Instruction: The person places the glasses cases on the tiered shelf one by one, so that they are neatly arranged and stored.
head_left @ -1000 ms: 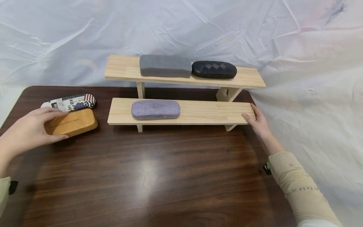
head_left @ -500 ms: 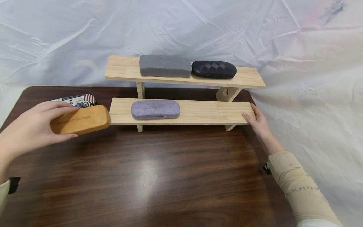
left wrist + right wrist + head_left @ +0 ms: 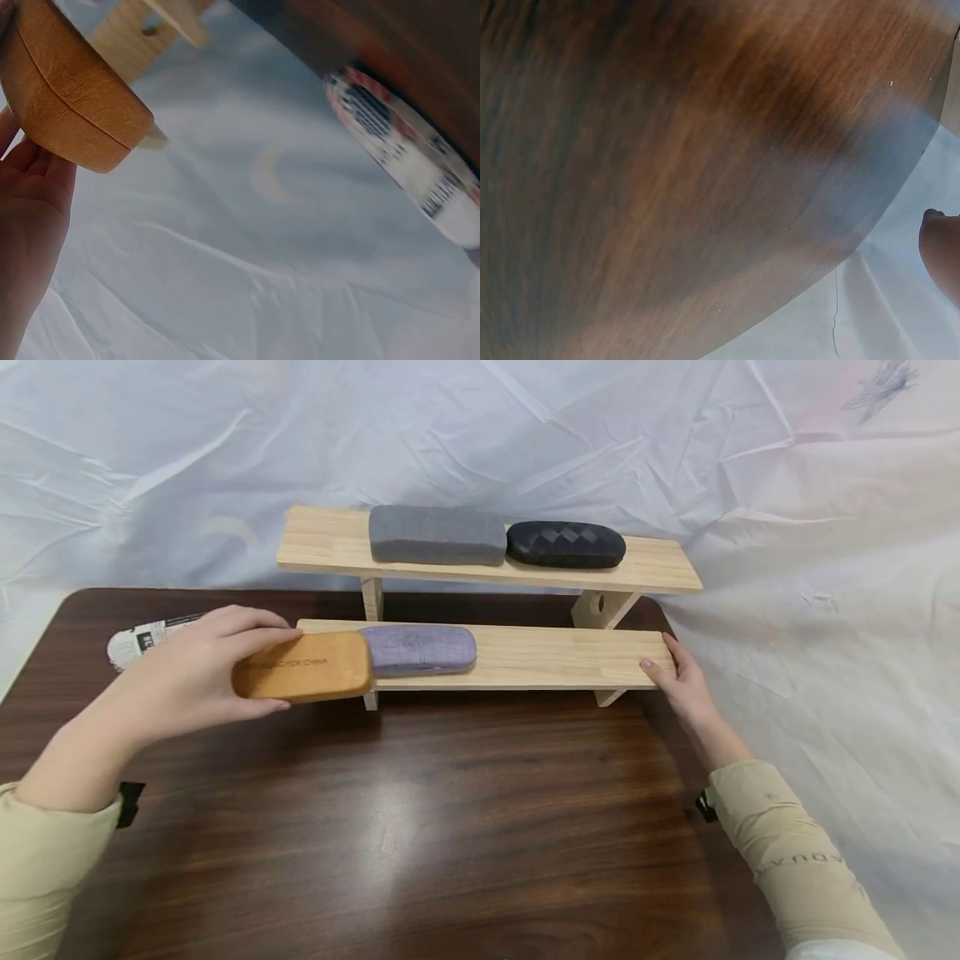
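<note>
My left hand (image 3: pixel 198 672) grips an orange-brown glasses case (image 3: pixel 318 667) by its left end, thumb at the near side and fingers at the far side. The case is held up in front of the lower wooden shelf board (image 3: pixel 555 657) and overlaps its left end in the head view. Partly behind it, a purple glasses case (image 3: pixel 427 649) lies on that board. At the board's right end, my right hand (image 3: pixel 684 683) holds the edge with its thumb on top. In the left wrist view, the case's seam (image 3: pixel 64 105) shows as a closed line.
On the upper shelf board (image 3: pixel 322 539) lie a grey glasses case (image 3: pixel 438 535) and a black one (image 3: pixel 567 545), side by side. A printed glasses case (image 3: pixel 142 639) sits at the back left of the dark wooden table (image 3: pixel 465 827), partly hidden by my left hand. White sheeting (image 3: pixel 480 435) hangs behind.
My left hand has lifted the orange-brown case from beside the printed case and carried it right to the lower shelf board's left end. My right hand has stayed in place.
</note>
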{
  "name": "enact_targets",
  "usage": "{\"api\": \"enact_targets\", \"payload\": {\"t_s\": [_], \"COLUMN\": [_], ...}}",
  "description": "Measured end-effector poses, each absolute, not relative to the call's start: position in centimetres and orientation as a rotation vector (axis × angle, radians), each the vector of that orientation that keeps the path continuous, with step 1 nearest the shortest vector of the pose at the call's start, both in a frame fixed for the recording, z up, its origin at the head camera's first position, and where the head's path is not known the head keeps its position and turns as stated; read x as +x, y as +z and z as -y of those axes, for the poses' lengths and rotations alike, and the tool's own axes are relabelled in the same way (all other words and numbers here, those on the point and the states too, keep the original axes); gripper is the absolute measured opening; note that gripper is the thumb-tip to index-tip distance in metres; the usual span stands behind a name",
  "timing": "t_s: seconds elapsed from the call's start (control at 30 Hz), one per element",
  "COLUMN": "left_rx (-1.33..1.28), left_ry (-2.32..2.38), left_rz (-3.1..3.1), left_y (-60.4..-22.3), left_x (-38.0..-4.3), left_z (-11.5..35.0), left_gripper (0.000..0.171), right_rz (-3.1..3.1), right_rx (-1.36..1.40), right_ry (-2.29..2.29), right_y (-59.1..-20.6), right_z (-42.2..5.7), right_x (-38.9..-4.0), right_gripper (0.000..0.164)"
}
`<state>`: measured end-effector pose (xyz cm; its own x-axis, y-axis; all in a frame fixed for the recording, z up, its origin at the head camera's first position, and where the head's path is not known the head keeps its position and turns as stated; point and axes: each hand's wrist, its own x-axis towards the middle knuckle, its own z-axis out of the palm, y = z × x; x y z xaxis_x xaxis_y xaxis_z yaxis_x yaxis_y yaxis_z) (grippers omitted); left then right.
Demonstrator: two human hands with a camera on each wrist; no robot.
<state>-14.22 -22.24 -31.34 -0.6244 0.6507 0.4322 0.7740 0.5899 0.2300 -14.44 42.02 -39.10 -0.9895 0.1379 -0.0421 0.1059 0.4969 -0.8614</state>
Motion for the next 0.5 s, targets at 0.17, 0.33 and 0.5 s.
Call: {"api": "enact_targets", "payload": {"t_s": [0.17,0.33,0.5], "left_rx": [-1.217,-1.263,-1.305], "left_ry": [-0.614,-0.66,-0.677], "left_rz": [2.53,2.553,2.562], "left_y": [-30.6,-30.3,-30.2], "left_x": [-15.0,-15.8,-16.6], "left_z": [19.3,16.6,14.1], "left_gripper": [0.079,0.073,0.072], "right_rz": [2.689,2.679,2.68], "right_rx": [-0.213,-0.217,-0.226], "right_ry": [1.551,1.56,1.55], "right_y": [-39.1,-39.2,-39.2], "right_z": [-42.0,-42.0,-42.1], "right_x": [-14.3,-14.4,-14.4], "right_gripper": [0.081,0.081,0.081]}}
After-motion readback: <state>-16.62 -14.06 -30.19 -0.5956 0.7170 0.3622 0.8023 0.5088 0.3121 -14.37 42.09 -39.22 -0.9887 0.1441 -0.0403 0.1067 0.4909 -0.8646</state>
